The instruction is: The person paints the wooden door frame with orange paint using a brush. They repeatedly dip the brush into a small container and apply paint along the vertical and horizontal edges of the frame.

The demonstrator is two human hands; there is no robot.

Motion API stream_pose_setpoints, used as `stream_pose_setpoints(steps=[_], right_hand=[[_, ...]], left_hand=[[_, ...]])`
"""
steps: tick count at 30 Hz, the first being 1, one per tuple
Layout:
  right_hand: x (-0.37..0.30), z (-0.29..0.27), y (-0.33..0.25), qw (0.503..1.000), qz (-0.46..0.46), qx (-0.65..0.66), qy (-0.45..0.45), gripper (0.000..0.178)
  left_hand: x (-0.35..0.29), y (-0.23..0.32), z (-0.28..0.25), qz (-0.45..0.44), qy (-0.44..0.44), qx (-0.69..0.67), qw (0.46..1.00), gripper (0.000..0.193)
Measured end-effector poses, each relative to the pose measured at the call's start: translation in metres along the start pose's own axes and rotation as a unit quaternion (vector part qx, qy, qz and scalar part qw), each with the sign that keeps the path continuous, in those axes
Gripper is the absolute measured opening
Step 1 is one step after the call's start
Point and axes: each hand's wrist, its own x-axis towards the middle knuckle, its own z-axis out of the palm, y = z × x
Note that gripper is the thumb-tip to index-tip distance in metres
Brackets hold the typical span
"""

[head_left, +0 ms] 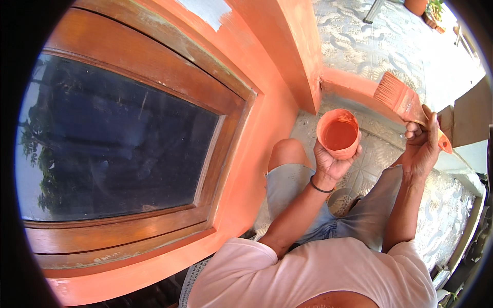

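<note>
My left hand (335, 163) is wrapped round a small paint cup (345, 152), its rim smeared and orange paint (339, 135) pooled inside. A dark band circles that wrist. Over to the right, my right hand (421, 149) grips a wide paintbrush (408, 105) by its handle. The brush tilts up and to the left, its bristles coated in orange, apart from the cup and near a low orange ledge (349, 84). The handle's orange end pokes out below my fingers.
Left of me, a wooden-framed window (123, 138) with dark glass sits in an orange wall (257, 149). A pale unpainted patch (205, 11) shows at the top. An orange pillar (287, 46) stands ahead. Patterned tiles (349, 31) cover the floor, and a potted plant (416, 6) is far right.
</note>
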Motion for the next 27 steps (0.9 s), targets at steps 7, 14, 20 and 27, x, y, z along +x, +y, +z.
stream_pose_setpoints(steps=[7, 14, 20, 27], right_hand=[[-0.016, 0.059, 0.072, 0.975, 0.214, 0.061, 0.010, 0.038], [-0.003, 0.158, 0.117, 0.927, 0.246, 0.251, -0.132, 0.029], [-0.014, 0.197, 0.170, 0.895, 0.247, 0.339, -0.153, 0.026], [-0.026, 0.197, 0.241, 0.923, 0.238, 0.282, -0.109, 0.024]], left_hand=[[-0.087, 0.038, 0.041, 0.035, 0.070, 0.001, 0.997, 0.051], [-0.118, 0.058, 0.080, 0.053, 0.055, 0.008, 0.997, 0.055], [-0.119, 0.067, 0.074, 0.087, 0.009, 0.036, 0.996, 0.051], [-0.109, 0.071, 0.064, 0.079, -0.010, 0.024, 0.997, 0.049]])
